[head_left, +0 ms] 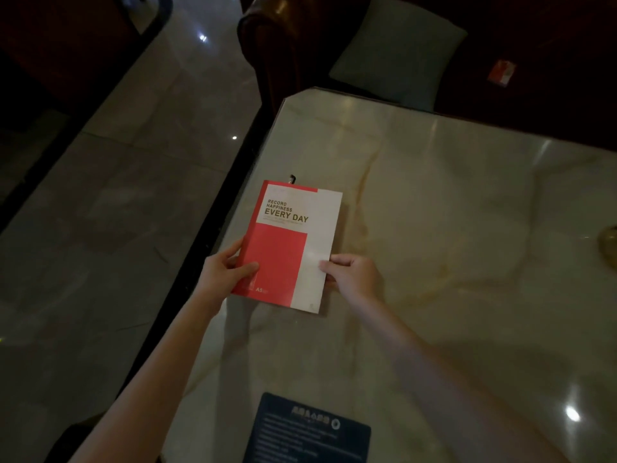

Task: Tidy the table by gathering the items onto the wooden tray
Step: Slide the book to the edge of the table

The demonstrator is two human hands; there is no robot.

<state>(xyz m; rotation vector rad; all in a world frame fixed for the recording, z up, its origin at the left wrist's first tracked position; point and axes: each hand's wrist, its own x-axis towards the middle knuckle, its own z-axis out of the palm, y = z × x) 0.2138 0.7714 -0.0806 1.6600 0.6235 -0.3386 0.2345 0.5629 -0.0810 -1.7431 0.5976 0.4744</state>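
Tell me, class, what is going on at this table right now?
A person holds a red and white notebook with both hands: the left hand grips its left edge, the right hand its lower right edge. It sits near the marble table's left side. A dark card lies nearer the person. No wooden tray is in view.

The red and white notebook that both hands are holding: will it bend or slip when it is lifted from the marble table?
The notebook looks thin and soft-covered, so it may flex somewhat. The left hand and right hand grip opposite edges, which should keep it flat. The table looks glossy, so if pushed it would probably slide easily.
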